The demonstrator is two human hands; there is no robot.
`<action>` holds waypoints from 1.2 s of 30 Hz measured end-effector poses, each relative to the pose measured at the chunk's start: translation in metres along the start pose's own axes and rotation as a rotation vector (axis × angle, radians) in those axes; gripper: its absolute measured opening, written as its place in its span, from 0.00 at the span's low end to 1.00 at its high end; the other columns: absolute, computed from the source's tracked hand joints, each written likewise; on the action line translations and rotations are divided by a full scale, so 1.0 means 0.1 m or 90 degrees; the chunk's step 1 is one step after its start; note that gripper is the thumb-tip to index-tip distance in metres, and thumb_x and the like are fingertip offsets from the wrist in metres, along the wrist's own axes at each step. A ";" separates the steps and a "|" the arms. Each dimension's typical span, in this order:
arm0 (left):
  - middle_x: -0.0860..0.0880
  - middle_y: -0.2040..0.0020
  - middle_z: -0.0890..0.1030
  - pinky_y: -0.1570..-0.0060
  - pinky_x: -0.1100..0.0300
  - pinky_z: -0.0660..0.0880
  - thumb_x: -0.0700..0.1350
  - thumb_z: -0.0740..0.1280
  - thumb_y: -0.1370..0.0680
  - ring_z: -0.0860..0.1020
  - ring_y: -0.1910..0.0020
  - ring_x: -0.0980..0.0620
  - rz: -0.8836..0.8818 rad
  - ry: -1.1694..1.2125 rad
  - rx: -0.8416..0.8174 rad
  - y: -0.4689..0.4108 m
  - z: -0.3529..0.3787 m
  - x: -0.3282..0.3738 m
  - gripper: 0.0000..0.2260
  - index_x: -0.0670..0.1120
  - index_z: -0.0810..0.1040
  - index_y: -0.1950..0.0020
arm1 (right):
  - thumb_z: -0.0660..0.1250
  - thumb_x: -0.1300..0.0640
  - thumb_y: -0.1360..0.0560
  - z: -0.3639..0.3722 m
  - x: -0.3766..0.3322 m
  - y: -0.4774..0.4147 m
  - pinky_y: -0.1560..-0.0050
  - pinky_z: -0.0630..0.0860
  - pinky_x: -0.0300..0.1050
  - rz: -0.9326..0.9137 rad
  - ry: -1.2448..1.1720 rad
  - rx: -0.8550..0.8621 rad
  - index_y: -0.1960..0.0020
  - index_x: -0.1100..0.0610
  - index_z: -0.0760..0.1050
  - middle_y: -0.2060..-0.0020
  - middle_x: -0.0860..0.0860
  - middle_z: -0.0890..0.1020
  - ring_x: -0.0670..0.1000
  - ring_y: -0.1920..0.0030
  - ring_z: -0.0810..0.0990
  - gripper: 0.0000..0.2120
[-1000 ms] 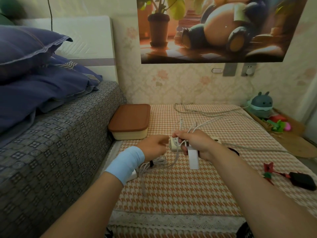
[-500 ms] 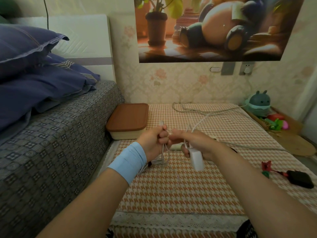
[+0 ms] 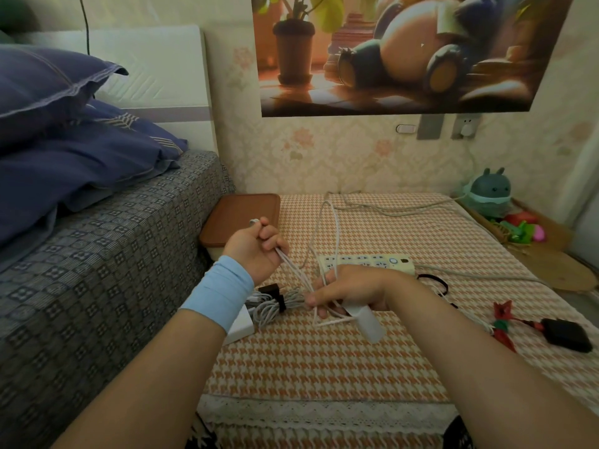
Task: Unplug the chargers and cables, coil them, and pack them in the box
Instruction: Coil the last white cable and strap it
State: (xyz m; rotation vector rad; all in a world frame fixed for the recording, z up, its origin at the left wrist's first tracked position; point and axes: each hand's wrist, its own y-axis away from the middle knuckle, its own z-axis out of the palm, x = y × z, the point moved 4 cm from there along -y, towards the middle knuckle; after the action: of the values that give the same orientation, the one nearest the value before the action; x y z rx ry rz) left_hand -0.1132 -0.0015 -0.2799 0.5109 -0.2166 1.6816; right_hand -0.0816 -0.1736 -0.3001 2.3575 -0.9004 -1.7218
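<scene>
Near the power strip (image 3: pixel 366 264), a white cable (image 3: pixel 327 228) was gripped by the left hand (image 3: pixel 256 246) and, with its charger (image 3: pixel 368 320), the right hand (image 3: pixel 346 294); coiling was judged unfinished; the lidded box (image 3: pixel 241 218), left of the strip, was judged not yet packed.

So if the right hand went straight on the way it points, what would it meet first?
Probably the coiled grey cable bundle with a black tie, just ahead of the right hand; height is unclear, so it might pass over.

box (image 3: pixel 240 218) partly hidden, poster (image 3: pixel 405 53) top cropped
</scene>
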 end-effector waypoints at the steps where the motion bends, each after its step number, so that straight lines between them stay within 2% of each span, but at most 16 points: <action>1: 0.52 0.73 0.64 0.75 0.65 0.71 0.47 0.50 0.15 0.60 0.80 0.54 0.014 -0.005 0.012 -0.01 -0.02 0.04 0.17 0.45 0.70 0.60 | 0.70 0.55 0.21 0.00 0.01 0.03 0.65 0.74 0.42 0.015 0.013 -0.028 0.51 0.62 0.81 0.64 0.50 0.84 0.48 0.70 0.74 0.09; 3: 0.52 0.74 0.64 0.76 0.66 0.69 0.48 0.50 0.15 0.61 0.80 0.54 0.043 -0.020 0.026 -0.02 -0.05 0.10 0.17 0.46 0.70 0.59 | 0.71 0.59 0.21 -0.02 0.04 0.05 0.61 0.75 0.48 0.036 0.049 -0.049 0.52 0.61 0.78 0.65 0.50 0.85 0.48 0.70 0.75 0.05; 7: 0.52 0.74 0.65 0.75 0.66 0.69 0.47 0.50 0.15 0.61 0.80 0.55 0.082 -0.064 0.036 -0.03 -0.07 0.15 0.15 0.46 0.70 0.58 | 0.67 0.64 0.21 -0.03 0.13 -0.01 0.56 0.74 0.52 0.031 0.006 -0.060 0.58 0.57 0.69 0.45 0.62 0.84 0.49 0.64 0.81 0.09; 12: 0.51 0.73 0.68 0.71 0.62 0.76 0.45 0.51 0.15 0.66 0.78 0.53 0.139 -0.125 0.094 0.01 -0.11 0.24 0.15 0.45 0.70 0.58 | 0.65 0.62 0.27 -0.09 0.19 -0.07 0.59 0.74 0.51 0.007 -0.096 -0.034 0.60 0.58 0.73 0.64 0.58 0.78 0.60 0.53 0.82 0.03; 15: 0.47 0.69 0.72 0.68 0.56 0.80 0.44 0.53 0.15 0.72 0.72 0.49 0.152 -0.255 0.155 0.03 -0.13 0.27 0.14 0.43 0.71 0.57 | 0.61 0.58 0.17 -0.10 0.15 -0.01 0.62 0.72 0.49 -0.005 -0.150 -0.017 0.44 0.60 0.78 0.72 0.52 0.70 0.55 0.65 0.81 0.09; 18: 0.44 0.64 0.78 0.64 0.54 0.78 0.49 0.55 0.16 0.76 0.69 0.45 0.110 -0.587 0.275 0.10 -0.16 0.32 0.17 0.41 0.76 0.58 | 0.58 0.44 0.16 -0.12 0.12 0.04 0.67 0.68 0.45 -0.006 -0.152 -0.011 0.38 0.61 0.78 0.75 0.50 0.63 0.51 0.74 0.70 0.22; 21: 0.44 0.62 0.82 0.63 0.56 0.75 0.63 0.54 0.20 0.79 0.67 0.45 0.077 -1.185 0.406 0.21 -0.15 0.47 0.28 0.41 0.80 0.58 | 0.55 0.41 0.16 -0.15 0.12 0.07 0.69 0.65 0.45 0.010 -0.148 0.003 0.41 0.61 0.78 0.75 0.50 0.63 0.51 0.75 0.65 0.25; 23: 0.44 0.58 0.81 0.61 0.56 0.73 0.66 0.57 0.22 0.78 0.61 0.44 0.220 -1.395 0.464 0.29 0.02 0.53 0.26 0.43 0.79 0.57 | 0.57 0.43 0.15 -0.18 0.13 0.08 0.67 0.68 0.46 0.030 -0.110 0.023 0.43 0.61 0.79 0.75 0.50 0.64 0.52 0.74 0.68 0.23; 25: 0.47 0.54 0.79 0.53 0.52 0.73 0.61 0.62 0.24 0.77 0.54 0.45 0.553 -1.362 0.364 0.43 0.37 0.46 0.18 0.46 0.76 0.54 | 0.59 0.47 0.15 -0.20 0.15 0.08 0.62 0.75 0.48 0.050 -0.062 0.044 0.44 0.61 0.81 0.74 0.50 0.66 0.54 0.71 0.76 0.20; 26: 0.49 0.52 0.78 0.48 0.50 0.72 0.60 0.63 0.26 0.75 0.51 0.47 0.700 -1.307 0.215 0.52 0.57 0.35 0.16 0.48 0.75 0.52 | 0.60 0.48 0.16 -0.20 0.14 0.10 0.60 0.77 0.49 0.053 -0.047 0.050 0.44 0.61 0.82 0.74 0.50 0.67 0.55 0.68 0.80 0.18; 27: 0.51 0.47 0.77 0.42 0.49 0.71 0.61 0.65 0.28 0.73 0.45 0.50 0.752 -1.276 0.034 0.58 0.72 0.19 0.17 0.50 0.75 0.48 | 0.61 0.50 0.16 -0.20 0.14 0.11 0.60 0.79 0.49 0.050 -0.034 0.052 0.44 0.61 0.82 0.74 0.50 0.68 0.55 0.67 0.82 0.17; 29: 0.52 0.28 0.67 0.27 0.49 0.60 0.64 0.69 0.32 0.62 0.28 0.52 0.631 -1.374 -0.249 0.56 0.83 -0.19 0.31 0.55 0.69 0.32 | 0.63 0.51 0.16 -0.20 0.10 0.14 0.59 0.80 0.49 0.035 0.007 0.046 0.46 0.59 0.84 0.73 0.51 0.69 0.55 0.66 0.82 0.14; 31: 0.54 0.20 0.50 0.23 0.51 0.42 0.64 0.72 0.34 0.45 0.21 0.55 0.445 -1.576 -0.357 0.40 0.68 -0.49 0.46 0.57 0.53 0.22 | 0.65 0.52 0.18 -0.23 0.08 0.16 0.54 0.82 0.52 0.012 0.072 0.044 0.56 0.61 0.82 0.73 0.53 0.71 0.57 0.65 0.82 0.16; 32: 0.54 0.20 0.50 0.24 0.51 0.38 0.64 0.73 0.34 0.44 0.21 0.55 0.396 -1.634 -0.373 0.31 0.61 -0.55 0.48 0.58 0.50 0.21 | 0.67 0.51 0.19 -0.25 0.07 0.16 0.49 0.82 0.58 0.000 0.110 0.040 0.61 0.64 0.78 0.74 0.54 0.72 0.59 0.65 0.82 0.19; 34: 0.52 0.25 0.65 0.23 0.49 0.38 0.66 0.72 0.35 0.58 0.25 0.52 0.323 -1.640 -0.366 0.19 0.56 -0.55 0.45 0.60 0.54 0.23 | 0.70 0.46 0.22 -0.30 0.13 0.19 0.43 0.79 0.65 -0.002 0.167 0.041 0.60 0.70 0.75 0.73 0.55 0.78 0.60 0.62 0.81 0.25; 36: 0.57 0.42 0.78 0.24 0.48 0.41 0.67 0.72 0.35 0.72 0.39 0.54 0.240 -1.632 -0.330 0.10 0.56 -0.51 0.40 0.60 0.62 0.27 | 0.71 0.45 0.23 -0.37 0.19 0.23 0.50 0.80 0.57 -0.004 0.155 0.076 0.54 0.72 0.76 0.69 0.59 0.81 0.59 0.63 0.82 0.27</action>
State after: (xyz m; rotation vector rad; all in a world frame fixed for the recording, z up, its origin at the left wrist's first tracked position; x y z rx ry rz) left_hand -0.1063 -0.0725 -0.2521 1.9150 -2.4666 0.1286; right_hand -0.0545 -0.2115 -0.2936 2.5749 -0.9780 -1.3772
